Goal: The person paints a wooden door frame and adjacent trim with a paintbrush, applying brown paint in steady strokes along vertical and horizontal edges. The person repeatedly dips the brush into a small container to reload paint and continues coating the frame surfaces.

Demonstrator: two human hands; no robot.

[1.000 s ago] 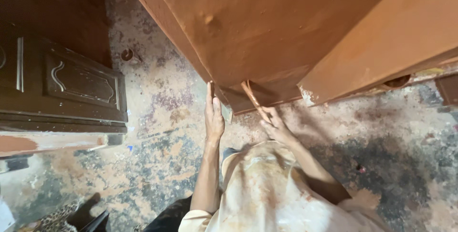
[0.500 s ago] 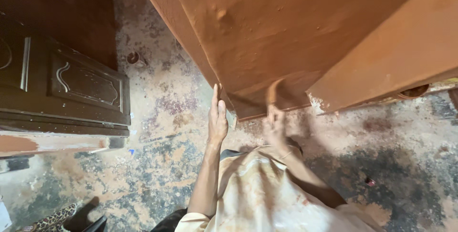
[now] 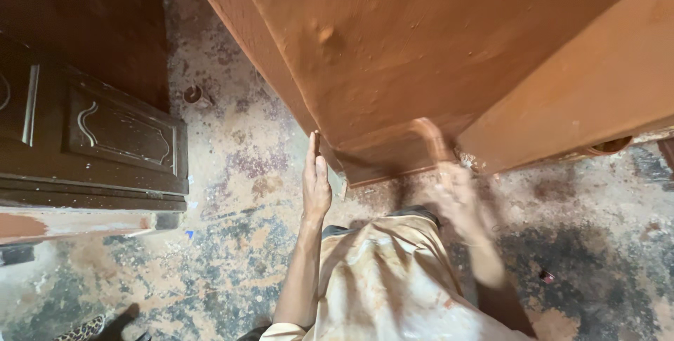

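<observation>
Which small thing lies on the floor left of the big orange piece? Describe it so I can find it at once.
Start at the large reddish-brown wooden panel filling the top. Just off its left edge, above the left hand, a small dark ring-shaped piece lies on the stained floor. It is round and alone.

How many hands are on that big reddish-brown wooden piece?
2. The left hand lies flat against the wooden piece's lower corner edge; the right hand, blurred, is at its bottom edge, contact unclear.

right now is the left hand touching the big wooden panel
Touching: the head view shows the left hand flat, fingertips pressed against the lower corner edge of the orange-brown wooden panel.
</observation>
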